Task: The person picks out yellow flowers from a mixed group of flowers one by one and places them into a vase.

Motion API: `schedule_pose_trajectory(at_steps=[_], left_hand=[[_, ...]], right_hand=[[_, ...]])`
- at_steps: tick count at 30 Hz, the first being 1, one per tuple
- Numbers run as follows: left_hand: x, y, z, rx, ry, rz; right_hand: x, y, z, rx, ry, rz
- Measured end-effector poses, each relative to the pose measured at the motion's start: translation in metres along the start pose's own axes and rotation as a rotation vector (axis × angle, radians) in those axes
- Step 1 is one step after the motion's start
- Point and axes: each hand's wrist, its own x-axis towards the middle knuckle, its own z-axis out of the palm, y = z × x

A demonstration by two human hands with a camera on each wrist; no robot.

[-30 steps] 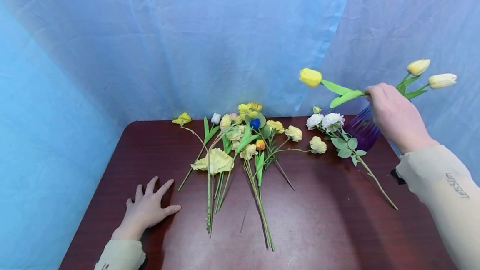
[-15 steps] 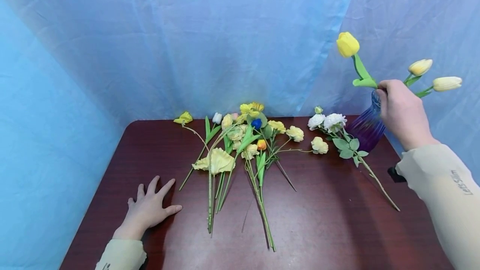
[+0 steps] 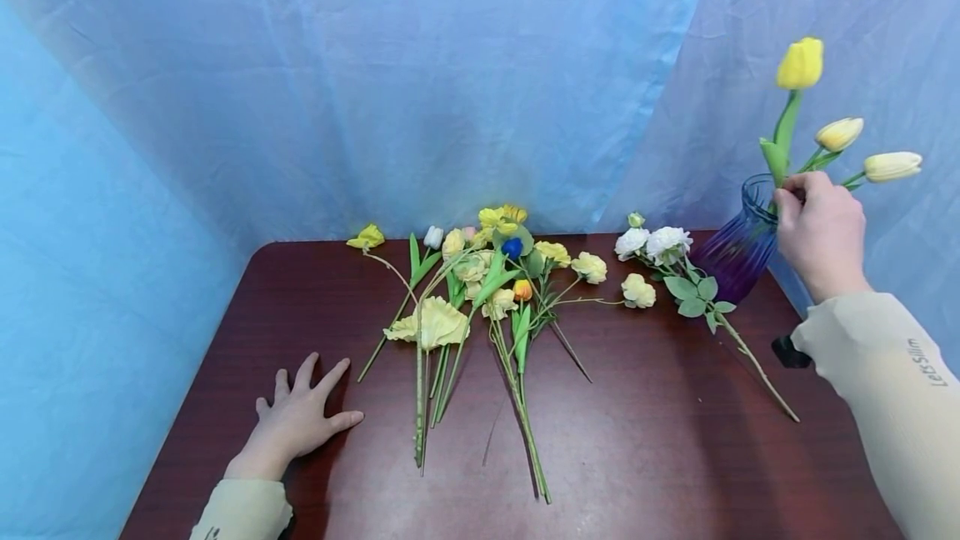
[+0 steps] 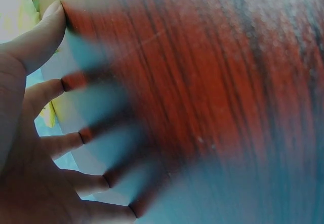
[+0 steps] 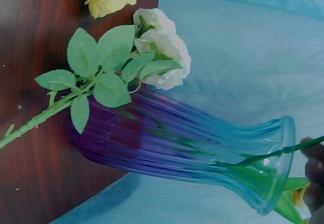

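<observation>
At the far right my right hand pinches the stem of a bright yellow tulip just above a blue-to-purple glass vase. The right wrist view shows that stem running through the rim into the vase. Two pale yellow tulips lean out of the vase to the right, their lower parts partly behind my hand. On the table's left side my left hand rests with its fingers spread. In the left wrist view the fingertips of this hand touch the tabletop, with nothing held.
A spray of white flowers lies against the vase's left side, its stem pointing toward the front. Mid-table is a loose pile of yellow, orange, blue and white flowers with long stems. Blue cloth hangs behind the dark wooden table.
The yellow tulip has swung from tilted left to nearly upright, moving right over the vase. My right hand has turned with it, uncovering the vase's rim. The left hand stays put.
</observation>
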Motion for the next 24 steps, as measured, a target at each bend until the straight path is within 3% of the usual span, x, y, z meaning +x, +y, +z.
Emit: schedule_pose_trajectory(at_steps=[7,18,21,24], left_hand=[[0.002,-0.002,0.001,-0.003,-0.005,0.005],[0.002,-0.001,0.003,-0.005,0.0,0.006],[0.002,-0.001,0.003,-0.004,-0.001,0.003],[0.001,-0.001,0.002,-0.007,0.0,0.003]], right_hand=[[-0.002,0.015,0.003,-0.042,-0.016,0.06],[-0.011,0.021,-0.001,-0.01,-0.094,0.184],[-0.012,0.02,0.002,-0.001,-0.043,0.189],[-0.018,0.016,0.008,0.037,0.087,0.224]])
